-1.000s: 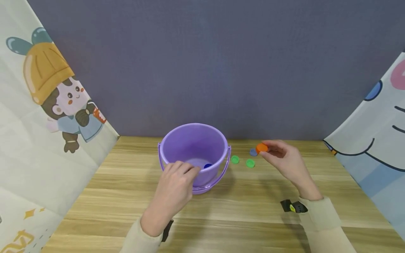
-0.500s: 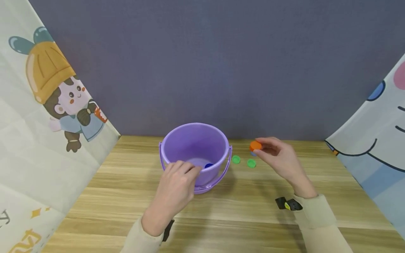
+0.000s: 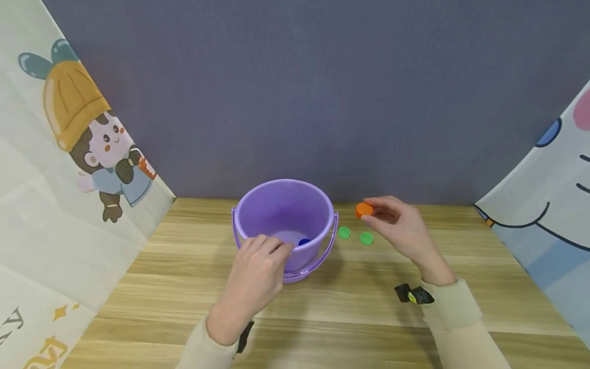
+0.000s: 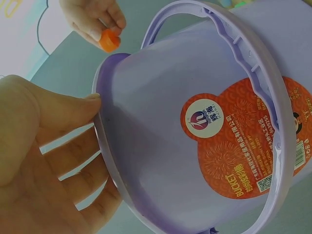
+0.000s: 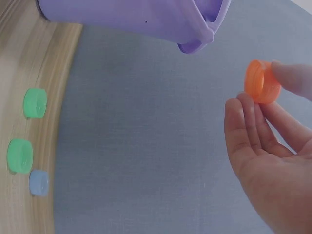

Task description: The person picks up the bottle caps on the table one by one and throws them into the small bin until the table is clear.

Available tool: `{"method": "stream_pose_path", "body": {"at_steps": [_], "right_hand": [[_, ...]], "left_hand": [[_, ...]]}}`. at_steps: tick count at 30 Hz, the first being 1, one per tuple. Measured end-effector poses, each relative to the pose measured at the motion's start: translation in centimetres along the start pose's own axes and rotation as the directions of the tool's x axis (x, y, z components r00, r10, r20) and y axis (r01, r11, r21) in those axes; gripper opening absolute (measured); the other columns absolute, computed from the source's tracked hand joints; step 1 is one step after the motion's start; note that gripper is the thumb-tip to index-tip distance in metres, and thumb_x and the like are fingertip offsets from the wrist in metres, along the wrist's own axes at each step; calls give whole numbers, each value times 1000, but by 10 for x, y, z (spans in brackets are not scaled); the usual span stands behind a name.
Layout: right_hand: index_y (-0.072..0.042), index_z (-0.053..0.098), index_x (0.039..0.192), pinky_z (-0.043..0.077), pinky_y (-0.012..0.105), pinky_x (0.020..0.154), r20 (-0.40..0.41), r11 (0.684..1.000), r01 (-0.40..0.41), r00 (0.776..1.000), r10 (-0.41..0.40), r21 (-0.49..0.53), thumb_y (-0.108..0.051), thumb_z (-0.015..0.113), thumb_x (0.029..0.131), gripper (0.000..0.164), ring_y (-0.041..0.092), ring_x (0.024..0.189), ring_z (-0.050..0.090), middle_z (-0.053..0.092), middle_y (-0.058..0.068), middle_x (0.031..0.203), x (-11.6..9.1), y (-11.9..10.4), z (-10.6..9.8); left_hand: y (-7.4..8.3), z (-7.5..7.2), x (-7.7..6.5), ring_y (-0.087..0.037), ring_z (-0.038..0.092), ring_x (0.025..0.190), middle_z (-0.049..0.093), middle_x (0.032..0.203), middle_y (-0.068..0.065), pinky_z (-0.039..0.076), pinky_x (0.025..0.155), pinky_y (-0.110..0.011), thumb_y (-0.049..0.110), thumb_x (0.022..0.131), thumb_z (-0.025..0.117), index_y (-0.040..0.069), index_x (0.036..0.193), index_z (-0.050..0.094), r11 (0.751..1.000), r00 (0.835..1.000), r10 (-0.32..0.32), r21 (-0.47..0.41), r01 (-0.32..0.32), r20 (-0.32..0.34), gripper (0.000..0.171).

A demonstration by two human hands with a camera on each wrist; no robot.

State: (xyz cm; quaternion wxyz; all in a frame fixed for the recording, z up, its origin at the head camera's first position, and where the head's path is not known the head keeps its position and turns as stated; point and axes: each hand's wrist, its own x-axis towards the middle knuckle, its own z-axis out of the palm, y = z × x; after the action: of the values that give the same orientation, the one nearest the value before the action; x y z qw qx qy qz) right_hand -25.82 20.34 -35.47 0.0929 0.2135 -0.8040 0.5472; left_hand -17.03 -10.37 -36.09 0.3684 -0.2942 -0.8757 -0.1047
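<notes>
A purple bucket point(image 3: 283, 205) stands upright on the table, its handle hanging down at the front. My left hand point(image 3: 258, 266) grips the near rim; in the left wrist view the thumb point(image 4: 73, 105) lies outside and the other fingers are across the rim. Pinched between thumb and fingertips of my right hand point(image 3: 405, 233) is an orange bottle cap point(image 3: 363, 210), held in the air to the right of the bucket. One dark blue cap point(image 3: 304, 241) shows inside the bucket, partly hidden by the rim.
Two green caps point(image 3: 343, 233) lie on the wooden table right of the bucket. Near them is a light blue cap point(image 5: 39, 183), hidden in the head view. A grey-blue backdrop point(image 3: 295, 102) rises behind the table, with printed cloths point(image 3: 46, 215) at both sides.
My right hand has moved left toward the bucket with the orange cap, which now covers the light blue cap in the head view. The left hand stays on the rim.
</notes>
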Motion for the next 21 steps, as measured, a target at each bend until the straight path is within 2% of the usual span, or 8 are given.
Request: {"method": "stream_pose_path", "body": {"at_steps": [21], "right_hand": [[-3, 69, 125, 54, 19, 80, 53, 995, 102, 993, -103, 18, -9, 76, 91, 36, 12, 92, 68, 68, 11, 114, 26, 1, 4]], "left_hand": [[0, 11, 10, -23, 62, 81, 70, 92, -2, 49, 75, -37, 2, 83, 69, 9, 101, 77, 999, 1000, -17, 33, 17, -4, 21]]}}
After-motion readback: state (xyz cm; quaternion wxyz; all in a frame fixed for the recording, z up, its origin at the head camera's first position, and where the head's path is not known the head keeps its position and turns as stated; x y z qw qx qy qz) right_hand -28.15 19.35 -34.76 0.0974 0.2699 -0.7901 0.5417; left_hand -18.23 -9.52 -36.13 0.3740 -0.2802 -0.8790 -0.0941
